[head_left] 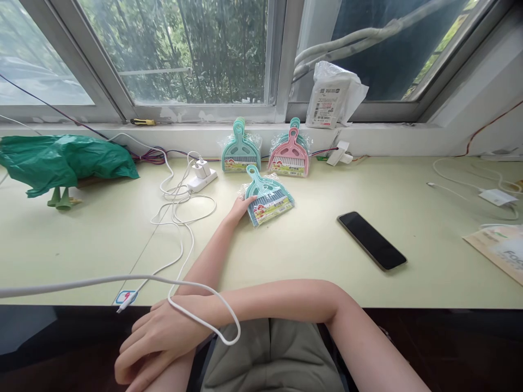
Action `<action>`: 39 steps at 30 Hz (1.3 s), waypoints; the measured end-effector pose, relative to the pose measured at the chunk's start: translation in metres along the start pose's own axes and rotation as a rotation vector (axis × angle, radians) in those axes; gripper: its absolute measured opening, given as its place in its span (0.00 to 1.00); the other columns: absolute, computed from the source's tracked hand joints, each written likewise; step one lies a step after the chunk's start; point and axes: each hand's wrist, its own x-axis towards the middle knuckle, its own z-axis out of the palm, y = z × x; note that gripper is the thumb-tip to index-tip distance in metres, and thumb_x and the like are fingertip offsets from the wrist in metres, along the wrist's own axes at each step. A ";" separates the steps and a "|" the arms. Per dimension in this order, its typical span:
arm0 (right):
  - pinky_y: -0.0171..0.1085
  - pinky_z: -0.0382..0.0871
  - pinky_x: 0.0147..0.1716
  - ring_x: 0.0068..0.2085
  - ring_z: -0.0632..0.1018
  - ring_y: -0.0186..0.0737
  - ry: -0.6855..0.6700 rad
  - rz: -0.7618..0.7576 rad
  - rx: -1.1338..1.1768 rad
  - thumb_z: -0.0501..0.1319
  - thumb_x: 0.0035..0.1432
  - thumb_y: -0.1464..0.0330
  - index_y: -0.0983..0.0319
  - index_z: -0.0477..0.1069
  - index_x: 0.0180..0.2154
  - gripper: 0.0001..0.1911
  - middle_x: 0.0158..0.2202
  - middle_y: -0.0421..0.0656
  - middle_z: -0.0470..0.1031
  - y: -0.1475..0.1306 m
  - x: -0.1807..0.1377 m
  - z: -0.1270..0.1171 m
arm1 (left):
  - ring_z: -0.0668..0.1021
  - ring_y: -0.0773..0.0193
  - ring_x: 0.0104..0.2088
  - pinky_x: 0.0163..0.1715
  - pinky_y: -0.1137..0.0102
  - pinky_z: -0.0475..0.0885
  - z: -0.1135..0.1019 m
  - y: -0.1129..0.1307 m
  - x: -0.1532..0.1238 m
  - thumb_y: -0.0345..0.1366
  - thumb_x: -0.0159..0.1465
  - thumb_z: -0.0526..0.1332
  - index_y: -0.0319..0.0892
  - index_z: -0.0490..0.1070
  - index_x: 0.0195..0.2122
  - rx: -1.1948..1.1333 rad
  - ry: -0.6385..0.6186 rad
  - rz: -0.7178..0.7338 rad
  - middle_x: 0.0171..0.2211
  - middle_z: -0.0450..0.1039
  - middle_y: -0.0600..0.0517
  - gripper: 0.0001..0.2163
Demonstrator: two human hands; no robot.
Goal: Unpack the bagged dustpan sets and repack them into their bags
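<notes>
My left hand (240, 210) grips the left side of a turquoise dustpan and brush set (269, 198), wrapped in clear plastic with a printed label. This set leans slightly askew on the table. Across my body, my right hand (165, 332) rests over my left forearm, fingers loosely apart and holding nothing. A white cable passes over the right wrist. Behind the gripped set, a turquoise dustpan set (241, 149) and a pink dustpan set (289, 152) stand against the wall, both in plastic, with further turquoise handles behind them.
A black phone (371, 240) lies on the pale table at right. White cables (180, 218) run from a power strip (203, 179) on the left. A green plastic bag (69, 160) sits far left. On the sill are a yellow utility knife (143, 122) and a white package (330, 98).
</notes>
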 end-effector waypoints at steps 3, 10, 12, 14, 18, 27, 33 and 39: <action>0.27 0.60 0.44 0.43 0.72 0.30 0.026 -0.006 -0.053 0.45 0.70 0.63 0.64 0.64 0.42 0.14 0.46 0.45 0.73 0.006 0.002 0.008 | 0.79 0.54 0.43 0.52 0.60 0.71 0.000 -0.001 0.001 0.40 0.54 0.66 0.42 0.73 0.38 0.002 0.003 -0.014 0.36 0.78 0.49 0.13; 0.31 0.59 0.40 0.42 0.73 0.31 0.131 0.070 -0.344 0.46 0.70 0.60 0.62 0.66 0.38 0.16 0.42 0.42 0.75 0.011 -0.019 0.017 | 0.80 0.56 0.38 0.47 0.61 0.73 -0.003 -0.003 0.006 0.41 0.53 0.66 0.42 0.73 0.38 -0.026 0.011 -0.013 0.37 0.78 0.49 0.14; 0.33 0.59 0.42 0.41 0.73 0.32 0.162 0.076 -0.449 0.45 0.70 0.58 0.60 0.67 0.38 0.17 0.40 0.40 0.76 0.016 -0.040 0.018 | 0.80 0.57 0.37 0.44 0.63 0.73 -0.006 -0.003 0.006 0.41 0.52 0.67 0.42 0.72 0.38 -0.049 -0.008 -0.010 0.35 0.78 0.49 0.14; 0.35 0.59 0.42 0.40 0.73 0.33 0.115 0.050 -0.557 0.47 0.69 0.57 0.59 0.67 0.36 0.17 0.38 0.39 0.76 0.021 -0.068 0.020 | 0.80 0.58 0.35 0.41 0.64 0.74 -0.008 -0.002 0.006 0.44 0.53 0.66 0.43 0.72 0.38 -0.066 -0.039 -0.012 0.33 0.77 0.50 0.14; 0.36 0.59 0.31 0.28 0.71 0.33 0.150 0.247 -0.732 0.48 0.69 0.61 0.60 0.66 0.27 0.19 0.23 0.37 0.71 0.026 -0.144 0.017 | 0.78 0.62 0.30 0.34 0.68 0.73 -0.011 -0.001 0.007 0.49 0.55 0.62 0.42 0.70 0.37 -0.109 -0.074 -0.009 0.30 0.76 0.51 0.16; 0.41 0.61 0.51 0.50 0.73 0.42 0.992 0.896 -0.646 0.48 0.68 0.62 0.60 0.71 0.45 0.15 0.47 0.47 0.77 0.039 -0.265 -0.032 | 0.76 0.68 0.26 0.26 0.75 0.71 0.001 0.001 -0.002 0.40 0.52 0.63 0.41 0.71 0.35 -0.199 -0.181 0.000 0.27 0.75 0.54 0.11; 0.36 0.61 0.37 0.32 0.75 0.39 0.880 1.249 -0.557 0.48 0.67 0.61 0.61 0.74 0.28 0.21 0.28 0.44 0.77 0.045 -0.274 -0.023 | 0.78 0.67 0.29 0.31 0.72 0.75 0.008 0.006 -0.010 0.40 0.51 0.64 0.42 0.71 0.42 -0.235 -0.227 -0.010 0.31 0.77 0.53 0.16; 0.33 0.63 0.32 0.27 0.73 0.35 1.111 1.245 -0.236 0.49 0.65 0.54 0.61 0.74 0.29 0.24 0.26 0.43 0.76 0.047 -0.272 -0.020 | 0.80 0.65 0.39 0.39 0.70 0.76 0.001 0.009 -0.012 0.37 0.53 0.63 0.42 0.70 0.44 -0.370 -0.120 0.029 0.40 0.78 0.52 0.16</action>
